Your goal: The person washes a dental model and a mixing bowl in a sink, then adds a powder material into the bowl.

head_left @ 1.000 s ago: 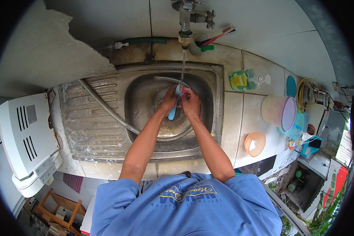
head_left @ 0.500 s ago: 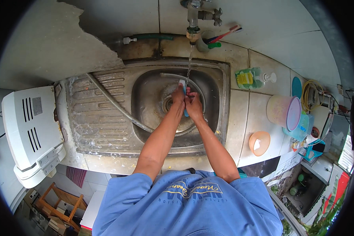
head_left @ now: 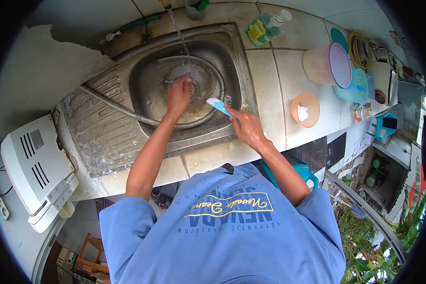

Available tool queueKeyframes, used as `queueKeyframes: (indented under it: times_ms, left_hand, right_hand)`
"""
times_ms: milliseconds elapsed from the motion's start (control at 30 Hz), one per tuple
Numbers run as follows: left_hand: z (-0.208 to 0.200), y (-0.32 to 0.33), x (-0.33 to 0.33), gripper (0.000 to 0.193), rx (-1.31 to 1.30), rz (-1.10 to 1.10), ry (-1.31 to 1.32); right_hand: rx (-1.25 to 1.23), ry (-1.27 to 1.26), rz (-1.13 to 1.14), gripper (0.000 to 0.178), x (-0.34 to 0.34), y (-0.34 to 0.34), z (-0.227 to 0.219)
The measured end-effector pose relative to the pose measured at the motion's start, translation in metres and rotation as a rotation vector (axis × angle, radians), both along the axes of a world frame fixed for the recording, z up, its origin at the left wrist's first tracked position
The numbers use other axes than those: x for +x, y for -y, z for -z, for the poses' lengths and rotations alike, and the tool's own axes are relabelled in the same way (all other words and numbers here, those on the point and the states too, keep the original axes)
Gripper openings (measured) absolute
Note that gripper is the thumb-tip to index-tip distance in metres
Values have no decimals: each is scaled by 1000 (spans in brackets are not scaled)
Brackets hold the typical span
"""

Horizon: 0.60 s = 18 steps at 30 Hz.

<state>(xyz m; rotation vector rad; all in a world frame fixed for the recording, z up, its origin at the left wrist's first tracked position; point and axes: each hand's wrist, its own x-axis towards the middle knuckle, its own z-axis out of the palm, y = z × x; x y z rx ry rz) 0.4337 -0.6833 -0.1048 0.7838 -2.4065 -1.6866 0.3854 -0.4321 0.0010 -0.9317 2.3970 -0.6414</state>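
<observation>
My right hand (head_left: 248, 127) grips a blue-handled tool with a white head (head_left: 220, 105), which points up and left over the right side of the steel sink (head_left: 233, 90). Its exact kind is hard to make out. Beneath the thin stream of water (head_left: 180, 35), my left hand (head_left: 179, 98) hangs over the basin, near the drain. The left fingers are bent together; whether something is between them is hidden. A grey hose (head_left: 142, 119) crosses the drainboard and curves round inside the basin.
Along the right counter stand a green soap pump bottle (head_left: 264, 29), a lidded tub (head_left: 319, 65) and an orange bowl (head_left: 305, 110) with something white inside. A white appliance (head_left: 35, 163) sits to the left. A teal plastic stool (head_left: 300, 173) shows below the counter.
My hands, together under the water before, are now apart. The right one has drawn back right with the blue-handled tool; the left remains by the stream. The whole view has turned and shifted right.
</observation>
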Motion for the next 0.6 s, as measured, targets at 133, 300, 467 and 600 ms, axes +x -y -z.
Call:
queueKeyframes:
  times_ms: [133,300,467,600]
  left_hand:
    - [-55,-92,67,56,-505,592,97]
    - [-55,-118,87,67,-510,660,178]
    - [-78,-155,109,91,-640,673,60]
    - [-42,-134,88,94,-679,592,136]
  right_hand:
    - [57,-115,-23,42,52,-25,12]
    - [105,-207,8,45,72,-30,14]
    - [148,-194,-65,53,83,-66,9]
    - [67,-229,-53,54,68,-36,35]
